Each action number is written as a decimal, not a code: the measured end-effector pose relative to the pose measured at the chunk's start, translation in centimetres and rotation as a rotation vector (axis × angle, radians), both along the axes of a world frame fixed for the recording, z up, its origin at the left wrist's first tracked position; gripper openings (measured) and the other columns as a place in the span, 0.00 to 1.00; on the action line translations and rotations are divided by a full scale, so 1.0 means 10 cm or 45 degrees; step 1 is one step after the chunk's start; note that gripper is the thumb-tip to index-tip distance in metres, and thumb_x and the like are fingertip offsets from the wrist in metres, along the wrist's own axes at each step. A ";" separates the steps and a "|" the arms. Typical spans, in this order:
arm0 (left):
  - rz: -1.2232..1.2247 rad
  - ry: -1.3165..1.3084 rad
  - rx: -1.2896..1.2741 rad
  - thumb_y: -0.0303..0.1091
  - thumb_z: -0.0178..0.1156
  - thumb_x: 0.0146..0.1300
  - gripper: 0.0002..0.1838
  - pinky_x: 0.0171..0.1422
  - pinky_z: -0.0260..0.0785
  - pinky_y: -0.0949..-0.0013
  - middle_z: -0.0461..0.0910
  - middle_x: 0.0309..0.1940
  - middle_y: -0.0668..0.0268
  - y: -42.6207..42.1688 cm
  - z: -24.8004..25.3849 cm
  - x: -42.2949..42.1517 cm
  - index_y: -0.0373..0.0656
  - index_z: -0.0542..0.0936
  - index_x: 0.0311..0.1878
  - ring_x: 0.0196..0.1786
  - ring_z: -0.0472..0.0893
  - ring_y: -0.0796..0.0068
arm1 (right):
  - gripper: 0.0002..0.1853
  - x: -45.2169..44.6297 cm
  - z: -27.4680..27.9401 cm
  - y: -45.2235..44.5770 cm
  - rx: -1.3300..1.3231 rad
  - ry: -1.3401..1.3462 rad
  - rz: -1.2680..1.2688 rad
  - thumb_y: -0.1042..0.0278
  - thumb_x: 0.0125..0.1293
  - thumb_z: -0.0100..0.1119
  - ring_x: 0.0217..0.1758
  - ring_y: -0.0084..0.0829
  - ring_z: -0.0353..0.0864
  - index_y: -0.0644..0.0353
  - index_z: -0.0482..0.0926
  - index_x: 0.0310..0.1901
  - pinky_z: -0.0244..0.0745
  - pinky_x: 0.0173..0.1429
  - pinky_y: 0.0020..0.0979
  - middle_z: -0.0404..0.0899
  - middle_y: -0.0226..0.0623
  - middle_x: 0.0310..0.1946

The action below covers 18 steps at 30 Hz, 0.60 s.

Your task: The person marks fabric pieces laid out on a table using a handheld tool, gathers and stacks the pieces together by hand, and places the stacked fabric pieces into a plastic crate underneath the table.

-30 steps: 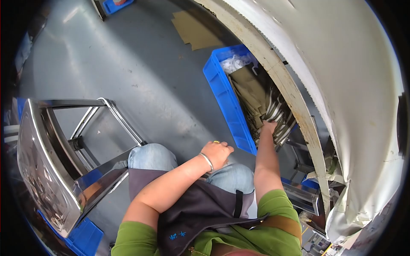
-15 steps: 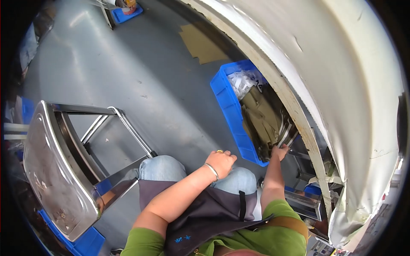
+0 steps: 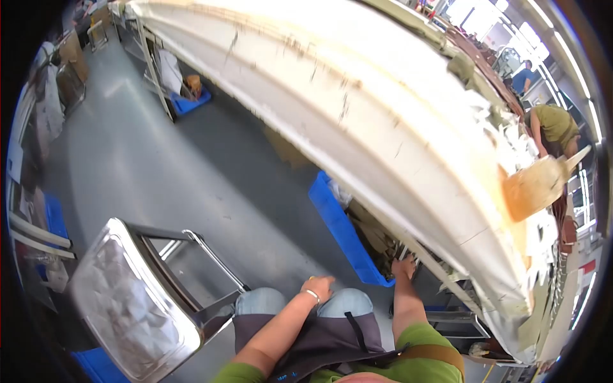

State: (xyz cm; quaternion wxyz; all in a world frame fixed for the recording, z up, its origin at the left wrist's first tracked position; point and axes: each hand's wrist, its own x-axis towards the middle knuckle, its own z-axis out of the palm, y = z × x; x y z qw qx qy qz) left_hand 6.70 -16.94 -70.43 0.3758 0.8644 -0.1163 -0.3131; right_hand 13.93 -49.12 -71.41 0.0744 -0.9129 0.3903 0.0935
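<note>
My right hand point(image 3: 403, 267) reaches down to the near end of a blue plastic bin point(image 3: 345, 233). Its fingers are bent around the edge of the olive fabric pieces point(image 3: 377, 241) in that bin; the exact grip is small and partly hidden. White strips show beside the fabric near my fingers. My left hand point(image 3: 320, 288) rests over my knees, fingers curled in, with nothing visible in it. A bracelet circles that wrist. Under my forearm lies a dark apron point(image 3: 300, 332) over jeans.
A white-covered worktable point(image 3: 357, 108) overhangs the bin. On it stands a translucent bottle point(image 3: 536, 185). A metal stool point(image 3: 137, 306) is at my left. Another blue bin point(image 3: 191, 101) sits farther under the table. A person in green point(image 3: 554, 124) bends over the table's far side.
My view has tilted up, so more of the tabletop and the room shows and the bin appears lower. My right hand stays at the bin's near end; my left stays over my knees.
</note>
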 end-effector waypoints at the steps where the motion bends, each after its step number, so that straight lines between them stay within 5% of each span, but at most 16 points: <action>1: 0.008 0.121 0.049 0.39 0.61 0.61 0.21 0.62 0.71 0.56 0.80 0.55 0.58 0.03 0.00 -0.06 0.49 0.78 0.58 0.58 0.79 0.55 | 0.44 -0.09 0.02 0.02 -0.030 -0.034 0.094 0.52 0.59 0.66 0.68 0.58 0.65 0.53 0.53 0.73 0.67 0.68 0.51 0.63 0.59 0.66; 5: 0.143 0.264 0.061 0.38 0.60 0.61 0.18 0.63 0.72 0.57 0.83 0.51 0.57 0.21 -0.13 -0.65 0.47 0.82 0.54 0.56 0.81 0.57 | 0.35 -0.65 0.42 0.29 0.128 -0.016 0.357 0.52 0.61 0.64 0.67 0.55 0.67 0.55 0.65 0.67 0.67 0.67 0.49 0.69 0.56 0.63; 8: 0.257 0.372 -0.120 0.37 0.61 0.61 0.17 0.61 0.73 0.60 0.84 0.49 0.57 0.40 0.32 -0.92 0.46 0.83 0.53 0.54 0.83 0.59 | 0.27 -1.21 0.84 0.58 0.722 0.398 0.466 0.48 0.68 0.51 0.62 0.51 0.74 0.57 0.72 0.62 0.67 0.66 0.45 0.76 0.51 0.57; 10: 0.354 0.441 -0.200 0.37 0.63 0.61 0.16 0.59 0.74 0.62 0.85 0.48 0.57 0.55 0.68 -1.10 0.45 0.83 0.52 0.52 0.84 0.61 | 0.28 -1.76 0.86 0.75 0.815 0.405 0.567 0.45 0.73 0.40 0.66 0.51 0.71 0.58 0.73 0.62 0.64 0.70 0.44 0.73 0.51 0.62; 13: 0.432 0.516 -0.023 0.37 0.65 0.62 0.16 0.56 0.75 0.65 0.85 0.47 0.58 0.91 1.19 -1.27 0.44 0.83 0.52 0.49 0.85 0.64 | 0.26 -2.34 1.78 1.01 0.736 0.442 0.417 0.49 0.76 0.33 0.63 0.55 0.72 0.56 0.72 0.63 0.66 0.67 0.47 0.76 0.53 0.58; 15: 0.436 0.512 0.201 0.38 0.64 0.63 0.16 0.54 0.76 0.65 0.85 0.47 0.58 1.18 1.63 -1.38 0.44 0.82 0.52 0.47 0.85 0.63 | 0.28 -2.67 2.11 0.93 0.775 0.625 0.430 0.44 0.74 0.38 0.61 0.55 0.74 0.57 0.75 0.61 0.67 0.67 0.46 0.77 0.53 0.57; 18: 1.160 0.931 -0.371 0.40 0.64 0.65 0.21 0.48 0.77 0.63 0.83 0.46 0.58 1.55 2.15 -1.42 0.46 0.77 0.59 0.44 0.85 0.60 | 0.25 -3.07 2.98 0.97 0.802 0.689 0.359 0.45 0.69 0.47 0.59 0.52 0.77 0.57 0.81 0.54 0.69 0.64 0.45 0.80 0.50 0.53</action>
